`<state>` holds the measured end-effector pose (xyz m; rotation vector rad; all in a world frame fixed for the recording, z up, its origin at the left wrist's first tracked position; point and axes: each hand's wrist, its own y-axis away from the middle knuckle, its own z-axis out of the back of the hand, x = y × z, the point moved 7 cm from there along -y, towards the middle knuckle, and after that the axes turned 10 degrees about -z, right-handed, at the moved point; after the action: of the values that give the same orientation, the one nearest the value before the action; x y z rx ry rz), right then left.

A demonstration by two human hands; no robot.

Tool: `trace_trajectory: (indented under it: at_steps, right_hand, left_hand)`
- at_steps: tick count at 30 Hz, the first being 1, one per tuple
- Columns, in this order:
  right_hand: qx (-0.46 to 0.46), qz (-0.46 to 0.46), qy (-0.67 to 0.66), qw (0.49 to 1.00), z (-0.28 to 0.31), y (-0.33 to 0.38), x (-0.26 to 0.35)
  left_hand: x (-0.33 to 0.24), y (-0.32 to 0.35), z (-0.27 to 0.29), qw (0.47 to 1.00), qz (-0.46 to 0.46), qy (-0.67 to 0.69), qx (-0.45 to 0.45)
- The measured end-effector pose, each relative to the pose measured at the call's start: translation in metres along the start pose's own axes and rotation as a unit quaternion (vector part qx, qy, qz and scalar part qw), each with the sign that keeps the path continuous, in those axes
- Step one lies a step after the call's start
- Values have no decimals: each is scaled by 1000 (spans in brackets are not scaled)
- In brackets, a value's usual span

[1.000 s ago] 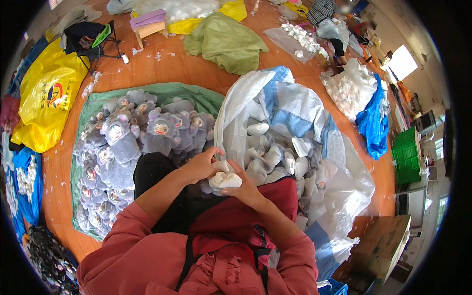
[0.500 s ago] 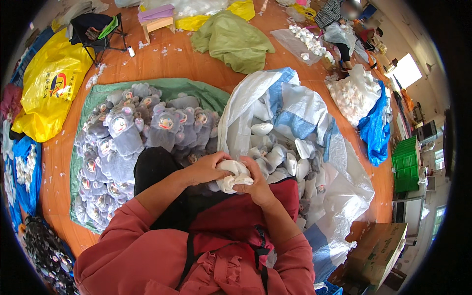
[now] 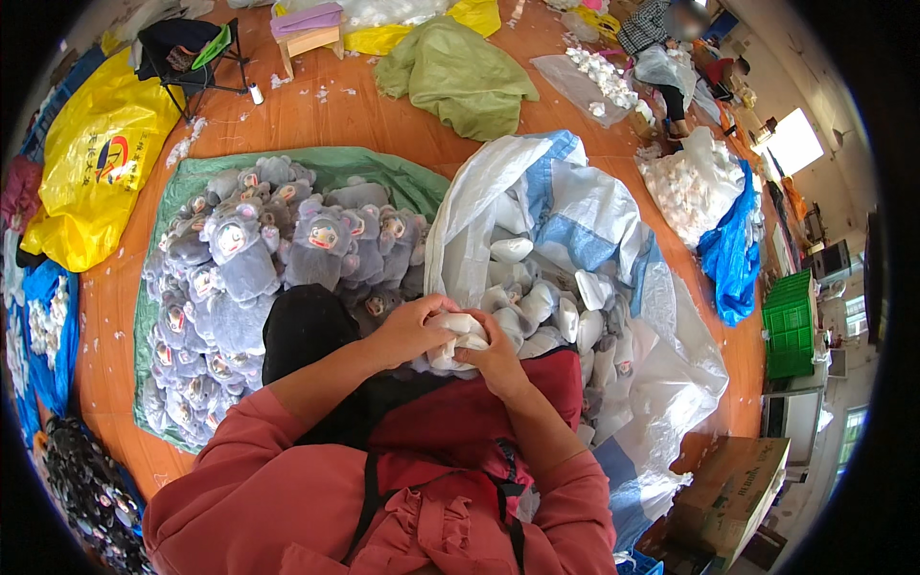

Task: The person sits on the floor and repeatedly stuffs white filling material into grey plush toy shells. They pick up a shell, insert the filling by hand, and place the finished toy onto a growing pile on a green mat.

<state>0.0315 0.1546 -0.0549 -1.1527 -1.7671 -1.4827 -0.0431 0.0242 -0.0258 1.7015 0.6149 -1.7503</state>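
Observation:
Above my lap, both hands grip one soft white plush piece point(image 3: 460, 326), crumpled, with its pale fabric side outward. My left hand point(image 3: 410, 333) wraps its left side, fingers curled over the top. From the right, my right hand point(image 3: 498, 356) closes on it, thumb pressed against the front. The piece's underside and the fingertips behind it are hidden. Just beyond, an open white and blue woven sack point(image 3: 455, 220) holds several grey and white plush pieces point(image 3: 537, 307). Left of my knee lies a heap of grey plush toys with faces point(image 3: 235, 244).
The toy heap lies on a green sheet point(image 3: 383, 170). Around are a yellow bag point(image 3: 96, 163), a folding chair point(image 3: 196, 57), an olive sack point(image 3: 455, 81), a green crate point(image 3: 789, 326) and a cardboard box point(image 3: 733, 498). A person point(image 3: 661, 72) sits at the far right.
My hands have shifted slightly on the white plush piece, and the right fingers now sit lower and closer over it. The piece looks more bunched up between them.

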Motion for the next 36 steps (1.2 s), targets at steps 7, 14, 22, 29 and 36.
trace_trajectory:
  at_steps: [7,14,22,29,36]
  right_hand:
    - [-44,-29,46,998,11,-6,-7]
    - [-88,6,156,984,24,-15,-25]
    - [-84,21,203,975,2,5,9]
    - [54,20,-120,991,-11,10,14]
    - [28,-38,-69,997,-5,1,-4]
  left_hand:
    - [-6,3,1,993,-85,-84,-10]
    - [-18,2,-8,969,-187,-158,-23]
    - [-35,4,-3,940,-259,-206,-83]
    - [-41,0,14,917,-239,-276,-157]
    - [-17,-3,12,926,-150,-325,-123]
